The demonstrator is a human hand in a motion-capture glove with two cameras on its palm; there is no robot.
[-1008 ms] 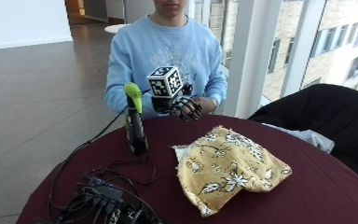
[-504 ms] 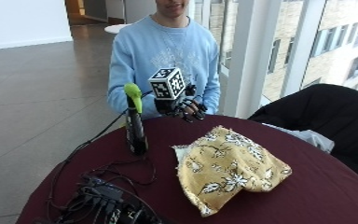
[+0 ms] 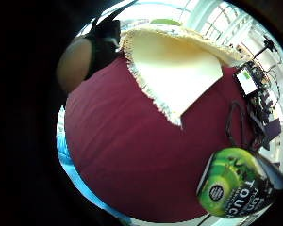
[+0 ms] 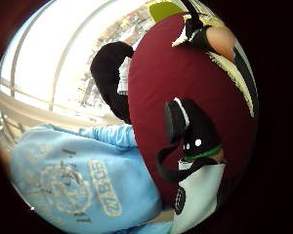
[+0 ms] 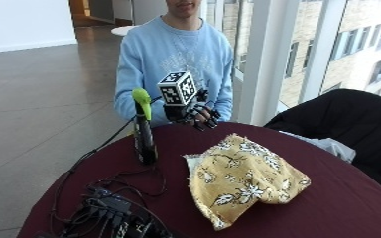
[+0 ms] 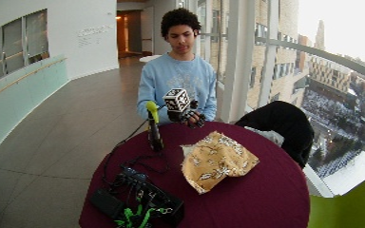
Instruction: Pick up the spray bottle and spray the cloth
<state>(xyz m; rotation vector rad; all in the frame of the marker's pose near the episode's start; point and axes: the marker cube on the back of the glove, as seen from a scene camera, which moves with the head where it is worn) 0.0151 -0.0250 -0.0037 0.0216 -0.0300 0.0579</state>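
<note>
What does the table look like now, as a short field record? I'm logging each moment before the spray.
bottle: spray bottle upright on the table, green trigger on top, not held
cloth: yellow floral cloth lying folded beside the bottle
right hand: gloved hand above the table edge, apart from the bottle, holding nothing
other: cables and black boxes at the near edge

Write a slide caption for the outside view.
Gloved right hand hovers beside the upright spray bottle; yellow floral cloth waits.
</note>
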